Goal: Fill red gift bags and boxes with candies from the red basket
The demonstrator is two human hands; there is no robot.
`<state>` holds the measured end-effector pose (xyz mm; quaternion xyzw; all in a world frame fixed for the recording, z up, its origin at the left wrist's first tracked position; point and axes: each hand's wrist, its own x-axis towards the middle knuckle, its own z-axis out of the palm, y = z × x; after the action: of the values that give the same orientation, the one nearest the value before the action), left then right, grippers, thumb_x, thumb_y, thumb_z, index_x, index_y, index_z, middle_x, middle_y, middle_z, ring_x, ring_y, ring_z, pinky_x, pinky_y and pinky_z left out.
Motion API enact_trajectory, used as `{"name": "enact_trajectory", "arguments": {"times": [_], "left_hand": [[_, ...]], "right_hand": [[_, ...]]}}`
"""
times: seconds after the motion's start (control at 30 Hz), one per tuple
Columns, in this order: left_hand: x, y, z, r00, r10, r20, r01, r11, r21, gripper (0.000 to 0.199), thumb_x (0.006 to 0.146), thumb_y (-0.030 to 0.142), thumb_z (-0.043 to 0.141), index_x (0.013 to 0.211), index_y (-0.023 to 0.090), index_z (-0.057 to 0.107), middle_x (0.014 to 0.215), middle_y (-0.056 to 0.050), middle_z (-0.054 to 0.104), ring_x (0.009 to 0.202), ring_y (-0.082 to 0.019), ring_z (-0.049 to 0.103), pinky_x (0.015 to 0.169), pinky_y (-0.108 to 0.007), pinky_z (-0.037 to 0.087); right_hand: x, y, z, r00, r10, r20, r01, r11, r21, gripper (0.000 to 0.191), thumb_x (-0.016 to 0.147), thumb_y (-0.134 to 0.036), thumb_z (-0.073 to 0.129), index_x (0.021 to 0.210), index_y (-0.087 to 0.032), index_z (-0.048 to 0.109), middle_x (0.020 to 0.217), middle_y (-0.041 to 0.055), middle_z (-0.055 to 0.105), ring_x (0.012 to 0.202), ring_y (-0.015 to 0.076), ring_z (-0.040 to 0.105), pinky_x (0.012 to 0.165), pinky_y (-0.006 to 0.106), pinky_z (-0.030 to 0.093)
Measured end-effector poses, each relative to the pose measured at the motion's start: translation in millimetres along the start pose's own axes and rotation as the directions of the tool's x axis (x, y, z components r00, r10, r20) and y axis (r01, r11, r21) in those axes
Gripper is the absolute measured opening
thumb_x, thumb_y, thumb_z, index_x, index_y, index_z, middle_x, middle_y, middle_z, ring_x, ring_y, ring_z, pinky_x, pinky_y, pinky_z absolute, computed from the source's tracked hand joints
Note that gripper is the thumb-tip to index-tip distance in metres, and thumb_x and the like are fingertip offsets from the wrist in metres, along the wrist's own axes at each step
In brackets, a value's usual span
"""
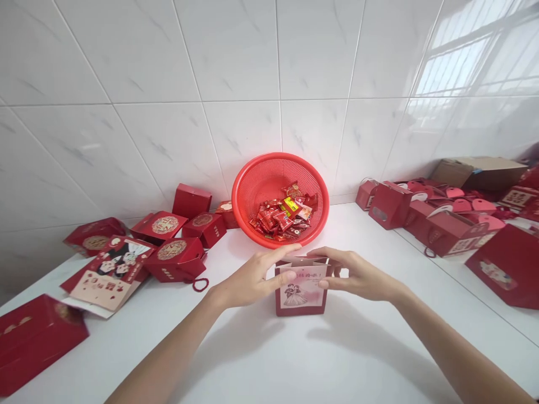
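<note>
A small red gift bag point(301, 306) stands upright on the white table in front of me, its top edge parted. Its pale front panel carries a printed couple and writing. My left hand point(263, 276) holds the bag's upper left side, thumb on the front panel and fingers over the back. On the opposite side, my right hand point(357, 275) grips the upper right edge, thumb in front; some of its fingers are hidden behind the bag. Just behind the bag sits a red plastic basket point(239, 207) with wrapped candies point(284, 216) inside.
Several red gift boxes point(174, 259) and a flat printed card box point(109, 275) lie at left. Red handled boxes point(389, 205) stand in rows at right, near a brown cardboard box point(480, 168). A white tiled wall point(240, 56) bounds the table point(269, 365) at the back.
</note>
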<state>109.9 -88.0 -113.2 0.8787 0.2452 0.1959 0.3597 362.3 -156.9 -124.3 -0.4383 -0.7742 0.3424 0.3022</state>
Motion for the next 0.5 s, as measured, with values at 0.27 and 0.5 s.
{"name": "enact_trajectory", "arguments": {"times": [0.27,0.5], "left_hand": [[10.1,-25.7,23.4,0.962,0.221,-0.163,-0.209,0.974,0.087,0.034,0.099,0.028,0.049,0.129,0.026,0.065,0.119,-0.007,0.071,0.108,-0.021,0.066,0.092,-0.033,0.055],[11.2,-47.3,58.4,0.863,0.335,-0.379,-0.284,0.941,0.186,0.038,0.096,0.029,0.052,0.133,0.025,0.061,0.118,-0.009,0.068,0.104,-0.021,0.066,0.089,-0.035,0.057]], "right_hand": [[-5.4,24.1,28.8,0.955,0.01,-0.298,0.03,0.991,0.13,0.036,0.093,-0.049,0.055,0.11,-0.018,0.066,0.094,0.007,0.07,0.072,0.0151,0.058,0.063,0.028,0.05],[-3.5,24.9,34.2,0.903,0.13,-0.41,-0.007,0.958,0.288,0.045,0.092,-0.06,0.049,0.089,-0.018,0.065,0.073,0.0019,0.059,0.06,0.0127,0.053,0.056,0.026,0.049]]}}
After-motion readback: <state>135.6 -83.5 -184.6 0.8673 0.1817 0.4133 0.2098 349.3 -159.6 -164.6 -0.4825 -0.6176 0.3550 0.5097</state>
